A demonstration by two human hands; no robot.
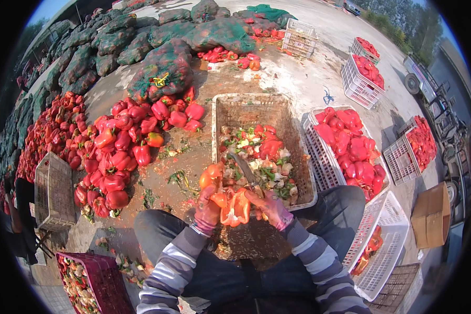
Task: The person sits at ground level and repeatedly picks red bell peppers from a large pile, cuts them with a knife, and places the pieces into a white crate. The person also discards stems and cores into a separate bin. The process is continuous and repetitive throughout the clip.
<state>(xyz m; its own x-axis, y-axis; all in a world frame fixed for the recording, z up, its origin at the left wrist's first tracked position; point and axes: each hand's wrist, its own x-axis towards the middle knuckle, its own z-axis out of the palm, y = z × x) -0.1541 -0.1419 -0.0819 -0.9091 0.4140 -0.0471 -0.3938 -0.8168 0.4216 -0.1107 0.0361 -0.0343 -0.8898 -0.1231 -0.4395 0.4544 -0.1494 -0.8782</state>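
Observation:
Orange-red bell pepper pieces (235, 210), opened to show the pale inside, are held between my hands over the near edge of a dirty crate (304, 157). My left hand (206, 208), in a stained pinkish glove, grips the pepper from the left. In my right hand (271, 208), gloved alike, is a knife (243, 168) whose curved blade points up and left over the crate; its fingers also touch the pepper's right side. Pepper cores, seeds, green stems and red scraps (259, 157) lie in the crate. The knife's handle is mostly hidden by the hand.
Whole red peppers (114, 157) are heaped on the ground at left, below green mesh sacks (165, 66). At right stands a white crate of opened red peppers (349, 149); nearer is a white crate (384, 251) with a few pieces. A magenta crate of scraps (106, 278) is at lower left.

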